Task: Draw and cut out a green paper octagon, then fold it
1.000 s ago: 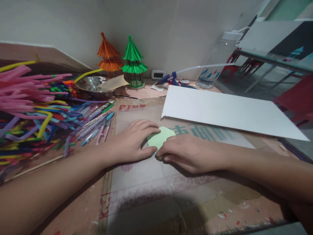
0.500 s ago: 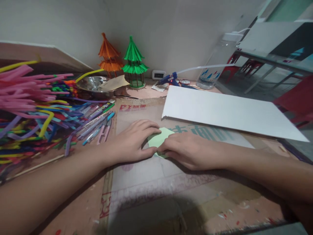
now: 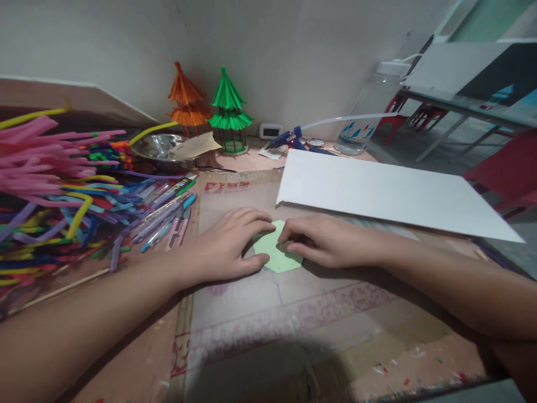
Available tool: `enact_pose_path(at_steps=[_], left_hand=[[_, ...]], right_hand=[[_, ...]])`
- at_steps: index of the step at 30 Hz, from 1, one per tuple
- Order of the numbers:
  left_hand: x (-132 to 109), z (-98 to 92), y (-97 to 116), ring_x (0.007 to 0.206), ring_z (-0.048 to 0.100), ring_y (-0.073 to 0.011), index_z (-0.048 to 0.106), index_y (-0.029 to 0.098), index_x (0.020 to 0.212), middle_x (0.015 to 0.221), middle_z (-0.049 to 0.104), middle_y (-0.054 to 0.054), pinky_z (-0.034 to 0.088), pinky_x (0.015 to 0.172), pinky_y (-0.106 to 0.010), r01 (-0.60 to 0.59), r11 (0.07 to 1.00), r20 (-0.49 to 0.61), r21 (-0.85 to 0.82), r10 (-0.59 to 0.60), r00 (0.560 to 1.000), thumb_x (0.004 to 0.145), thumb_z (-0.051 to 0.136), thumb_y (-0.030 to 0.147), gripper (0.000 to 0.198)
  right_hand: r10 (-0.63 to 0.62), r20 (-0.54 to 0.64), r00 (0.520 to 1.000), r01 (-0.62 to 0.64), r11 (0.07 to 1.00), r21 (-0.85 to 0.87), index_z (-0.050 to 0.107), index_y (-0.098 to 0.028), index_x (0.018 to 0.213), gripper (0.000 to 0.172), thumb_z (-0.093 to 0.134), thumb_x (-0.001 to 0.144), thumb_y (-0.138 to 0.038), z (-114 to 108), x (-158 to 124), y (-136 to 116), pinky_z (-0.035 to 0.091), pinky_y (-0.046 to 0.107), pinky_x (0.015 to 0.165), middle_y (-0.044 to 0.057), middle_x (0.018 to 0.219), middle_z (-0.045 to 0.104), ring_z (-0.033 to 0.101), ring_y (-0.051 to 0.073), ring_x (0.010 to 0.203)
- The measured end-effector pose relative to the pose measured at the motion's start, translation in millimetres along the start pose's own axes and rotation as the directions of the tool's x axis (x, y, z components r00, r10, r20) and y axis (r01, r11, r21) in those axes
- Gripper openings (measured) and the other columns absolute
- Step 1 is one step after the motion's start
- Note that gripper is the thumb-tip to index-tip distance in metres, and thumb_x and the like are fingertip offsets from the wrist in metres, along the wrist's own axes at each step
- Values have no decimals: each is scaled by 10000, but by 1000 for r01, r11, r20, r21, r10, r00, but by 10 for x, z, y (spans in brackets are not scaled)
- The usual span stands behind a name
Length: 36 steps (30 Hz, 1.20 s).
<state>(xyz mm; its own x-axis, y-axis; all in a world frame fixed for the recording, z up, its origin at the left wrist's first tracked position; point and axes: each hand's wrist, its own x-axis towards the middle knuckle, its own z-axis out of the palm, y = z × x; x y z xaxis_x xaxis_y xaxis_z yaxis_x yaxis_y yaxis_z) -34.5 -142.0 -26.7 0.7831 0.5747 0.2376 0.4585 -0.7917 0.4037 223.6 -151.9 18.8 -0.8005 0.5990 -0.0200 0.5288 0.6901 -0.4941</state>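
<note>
A pale green paper piece with several straight sides (image 3: 277, 254) lies flat on the plastic-covered board. My left hand (image 3: 235, 240) rests at its left edge, thumb and forefinger spread apart and touching the paper. Over the paper's upper right part, my right hand (image 3: 316, 238) is closed, its fingers curled and the fingertips together against the surface. Whether anything small sits between those fingertips is hidden.
Pipe cleaners (image 3: 37, 168) and pens (image 3: 163, 221) lie at left. Behind stand a steel bowl (image 3: 161, 151), orange (image 3: 187, 101) and green (image 3: 230, 115) small pavilions, a glue gun (image 3: 289, 137) and a bottle (image 3: 361, 120). A white board (image 3: 377, 193) lies at right.
My right hand has moved up across the green paper, uncovering its lower right part. The left hand has stayed at the left edge. The view has shifted slightly.
</note>
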Motion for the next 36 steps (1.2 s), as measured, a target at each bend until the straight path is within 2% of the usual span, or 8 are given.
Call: enact_pose_path(at_steps=[7, 9, 14, 18, 25, 27, 32, 36], left_hand=[[2, -3, 10, 1355, 514, -355, 609, 118, 1335, 1405, 595, -185, 394, 1161, -546, -9, 1000, -5, 15, 9, 1000, 918, 664, 355, 483], [6, -1, 13, 1354, 513, -354, 608, 121, 1335, 1402, 596, -182, 395, 1159, -549, -10, 1000, -1, 15, 10, 1000, 921, 658, 364, 482], [6, -2, 9, 1366, 500, -358, 593, 132, 1361, 1409, 589, -177, 388, 1165, -555, 5, 1000, 15, 16, -6, 1000, 918, 652, 368, 505], [0, -13, 7, 1368, 500, -357, 604, 149, 1338, 1412, 586, -169, 392, 1162, -556, -2, 1000, 21, 21, 2, 1000, 928, 632, 366, 464], [7, -10, 9, 1361, 510, -354, 606, 149, 1331, 1404, 592, -170, 397, 1162, -547, -5, 1000, 8, 29, 4, 1000, 919, 638, 350, 460], [9, -8, 12, 1364, 508, -356, 607, 157, 1329, 1406, 593, -165, 398, 1159, -551, 2, 1000, 10, 23, -3, 1000, 915, 642, 351, 459], [7, -6, 9, 1368, 499, -373, 604, 144, 1336, 1419, 577, -185, 395, 1151, -578, 13, 1000, 21, 11, -13, 1000, 921, 634, 372, 475], [3, -4, 4, 1364, 498, -363, 600, 131, 1337, 1421, 572, -188, 390, 1154, -567, 2, 1000, 24, 26, -3, 1000, 930, 624, 362, 469]], right_hand=[[-31, 294, 955, 4, 996, 92, 683, -158, 1028, 155, 554, 991, -235, -216, -59, -89, 422, 249, 669, 31, 847, 698, 606, 142, 725], [-34, 267, 963, 5, 994, 109, 681, -156, 1041, 170, 542, 1001, -247, -244, -68, -74, 429, 248, 676, 38, 865, 706, 612, 142, 734], [35, -58, 998, -31, 998, 59, 640, -148, 1164, 227, 520, 1019, -276, -147, -19, 31, 437, 254, 674, 57, 901, 715, 616, 156, 740], [10, 48, 999, -10, 1000, -3, 667, -160, 1127, 196, 512, 1022, -218, -91, 13, 42, 457, 278, 761, 82, 999, 735, 659, 180, 850], [119, 262, 958, -84, 986, -141, 691, -182, 1065, 191, 530, 970, -143, -347, -54, -67, 423, 278, 709, 51, 928, 734, 645, 181, 790], [125, 256, 959, -99, 988, -115, 690, -179, 1070, 179, 537, 978, -166, -358, -51, -58, 424, 273, 704, 53, 931, 738, 649, 178, 789], [80, 53, 995, -77, 996, -55, 674, -174, 1148, 213, 513, 1015, -217, -233, 8, 2, 457, 290, 770, 88, 1055, 748, 674, 196, 892], [91, 191, 977, -70, 991, -112, 712, -186, 1094, 227, 516, 986, -150, -271, -6, -18, 454, 293, 754, 67, 997, 759, 672, 192, 849]])
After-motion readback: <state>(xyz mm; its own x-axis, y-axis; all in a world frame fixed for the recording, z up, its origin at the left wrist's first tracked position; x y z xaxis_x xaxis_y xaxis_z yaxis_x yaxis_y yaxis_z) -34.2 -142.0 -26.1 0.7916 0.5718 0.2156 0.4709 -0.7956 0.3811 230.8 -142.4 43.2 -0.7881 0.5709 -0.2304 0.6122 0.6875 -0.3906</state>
